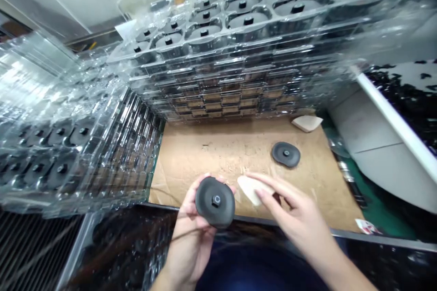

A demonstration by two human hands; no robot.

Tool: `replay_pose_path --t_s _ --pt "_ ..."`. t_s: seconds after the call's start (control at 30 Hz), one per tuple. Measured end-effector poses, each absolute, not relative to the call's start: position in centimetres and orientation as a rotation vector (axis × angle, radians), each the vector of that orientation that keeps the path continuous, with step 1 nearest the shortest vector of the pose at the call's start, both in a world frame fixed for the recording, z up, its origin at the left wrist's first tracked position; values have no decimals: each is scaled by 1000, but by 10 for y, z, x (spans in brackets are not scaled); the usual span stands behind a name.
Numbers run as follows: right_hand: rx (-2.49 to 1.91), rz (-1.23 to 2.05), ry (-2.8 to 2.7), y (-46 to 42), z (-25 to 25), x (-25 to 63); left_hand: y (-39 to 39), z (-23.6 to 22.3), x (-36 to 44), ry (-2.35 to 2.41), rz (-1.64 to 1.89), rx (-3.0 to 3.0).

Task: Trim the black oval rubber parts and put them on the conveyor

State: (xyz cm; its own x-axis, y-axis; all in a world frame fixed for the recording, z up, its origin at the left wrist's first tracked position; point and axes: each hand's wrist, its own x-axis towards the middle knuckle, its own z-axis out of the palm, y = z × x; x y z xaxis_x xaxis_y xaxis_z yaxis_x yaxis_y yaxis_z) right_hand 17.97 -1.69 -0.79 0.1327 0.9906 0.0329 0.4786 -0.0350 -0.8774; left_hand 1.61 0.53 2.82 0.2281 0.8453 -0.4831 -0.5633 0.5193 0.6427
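Note:
My left hand [191, 241] holds a dark grey, rounded rubbery part [206, 202] by its edges, its small central stud facing up toward me. Just to the right, my right hand [300, 218] pinches a white wedge-shaped pad [251, 187] between thumb and fingers. The pad's tip points at the part, with a small gap between them. A second dark part [286, 154] of the same shape lies stud-up on the cardboard [191, 150], beyond my right hand. Another pale wedge pad [307, 122] rests at the cardboard's far right corner.
Tall stacks of clear plastic trays [218, 63] holding similar dark parts rise behind the cardboard, with more trays [68, 145] on the left. To the right stands a white bin [385, 109] beside many black pieces [406, 95]. A black-handled tool [355, 191] lies on a green surface.

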Motion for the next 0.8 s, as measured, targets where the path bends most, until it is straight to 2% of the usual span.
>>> replay_pose_path --t_s 0.13,0.2,0.33,0.47,0.63,0.73,0.8 --pt "-1339 543 -1499 -7 51 159 1 22 16 872 952 346" --pt "-1225 544 -1641 -6 61 149 0 19 14 844 942 321" --pt "-1263 772 -1805 -1 60 143 -2 16 14 879 970 297" --pt "-1258 512 -1693 -2 57 142 -4 19 15 847 913 292" --pt "-1265 664 -1779 -24 55 165 -1 24 12 767 913 297" --pt "-1429 537 -1869 -23 58 176 -2 25 18 773 899 268" --pt "-1372 444 -1935 -12 63 175 -4 27 21 776 853 237"
